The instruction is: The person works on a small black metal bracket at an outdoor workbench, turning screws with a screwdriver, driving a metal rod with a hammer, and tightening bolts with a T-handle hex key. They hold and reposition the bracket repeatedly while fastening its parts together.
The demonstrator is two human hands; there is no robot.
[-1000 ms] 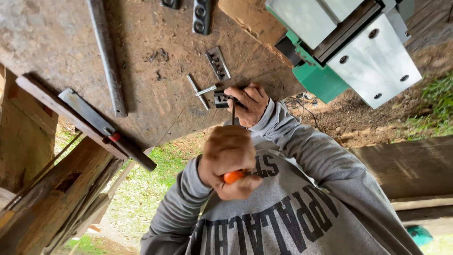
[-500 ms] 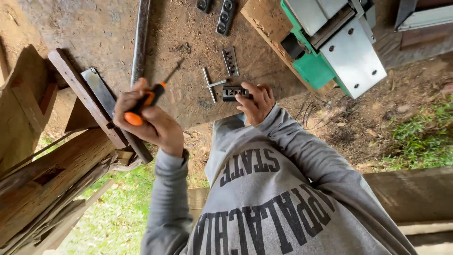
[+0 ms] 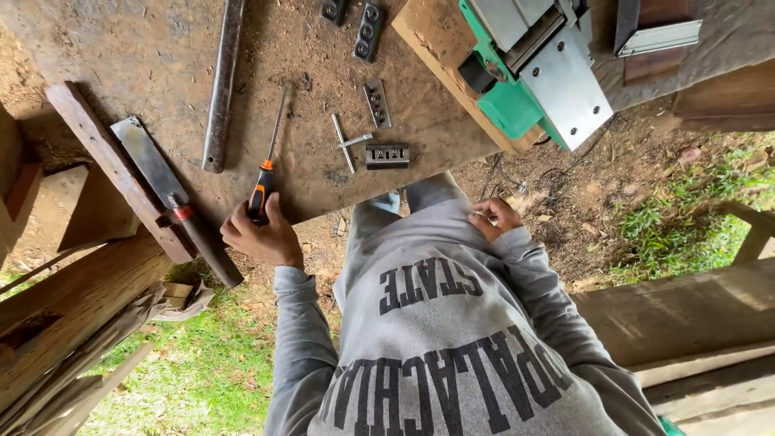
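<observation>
The left hand (image 3: pixel 257 234) rests at the near edge of a rough, sawdust-strewn workbench (image 3: pixel 121 48), its fingers wrapped around the orange-and-black handle of a screwdriver (image 3: pixel 266 161). The screwdriver lies flat on the bench, its shaft pointing away toward the far side. The right hand (image 3: pixel 494 218) is off the bench, pressed against the hem of a grey sweatshirt (image 3: pixel 452 339) at the waist; the fingers are curled inward with nothing visible in them, though whether they pinch the fabric cannot be told. Just right of the screwdriver lies a small T-shaped metal key (image 3: pixel 347 141), and touching its right arm, or very nearly so, sits a dark metal block (image 3: pixel 387 155) with a row of holes. A narrow metal plate (image 3: pixel 376 103) lies just beyond these. Farther off, at the far edge, lie two darker slotted plates (image 3: pixel 367 31). A long rusty bar (image 3: pixel 222 85) runs left of the screwdriver, well apart from the hand. At the far right stands a green and silver power tool (image 3: pixel 533 81) on a wooden board. At the left, a flat steel blade (image 3: pixel 149 161) lies against a timber strip.
</observation>
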